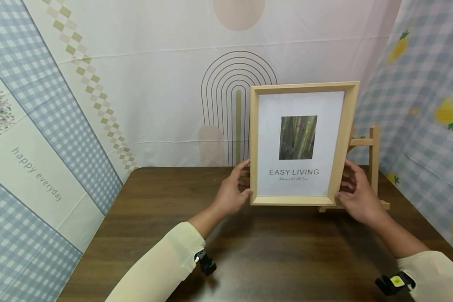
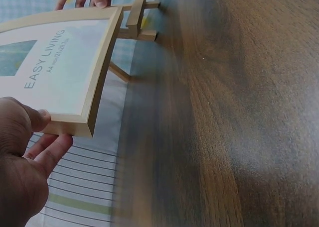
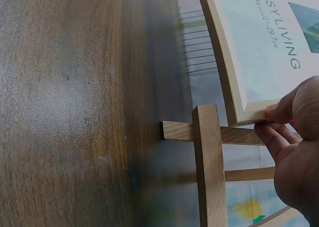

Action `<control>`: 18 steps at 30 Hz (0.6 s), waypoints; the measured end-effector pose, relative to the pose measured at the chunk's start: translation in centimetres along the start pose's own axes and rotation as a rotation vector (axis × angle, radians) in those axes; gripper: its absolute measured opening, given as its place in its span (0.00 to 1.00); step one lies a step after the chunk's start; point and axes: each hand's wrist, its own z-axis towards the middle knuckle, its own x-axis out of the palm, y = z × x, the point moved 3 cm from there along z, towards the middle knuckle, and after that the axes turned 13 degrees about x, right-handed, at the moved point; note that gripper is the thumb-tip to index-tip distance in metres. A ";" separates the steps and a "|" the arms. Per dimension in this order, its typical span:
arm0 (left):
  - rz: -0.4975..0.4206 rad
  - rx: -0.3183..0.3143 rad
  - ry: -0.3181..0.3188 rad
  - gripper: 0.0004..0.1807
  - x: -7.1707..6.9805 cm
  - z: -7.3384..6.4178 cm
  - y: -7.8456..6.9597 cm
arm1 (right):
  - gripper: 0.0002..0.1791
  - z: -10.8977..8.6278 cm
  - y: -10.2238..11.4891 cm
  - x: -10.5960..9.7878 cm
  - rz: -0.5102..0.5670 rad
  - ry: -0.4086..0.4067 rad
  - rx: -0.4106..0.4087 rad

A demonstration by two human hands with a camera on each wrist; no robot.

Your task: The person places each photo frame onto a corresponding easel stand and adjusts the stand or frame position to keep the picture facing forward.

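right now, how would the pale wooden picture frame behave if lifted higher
The pale wooden rectangular picture frame is probably stiff: its sides look straight, though the left hand and right hand grip only its lower part. It may tip, since more than half its height rises above them.

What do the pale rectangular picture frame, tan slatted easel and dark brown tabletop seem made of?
Pale rectangular picture frame: smooth, matte-looking, probably wood by its mitred corners, maybe only wood-look.
Tan slatted easel: likely bare wood, with grain visible on its bars.
Dark brown tabletop: wood grain with a soft sheen, but solid wood or laminate, I can't tell.
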 end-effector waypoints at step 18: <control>-0.019 -0.005 0.010 0.49 -0.1 0.3 0.2 | 0.58 -0.3 0.4 0.1 -0.046 -0.035 0.020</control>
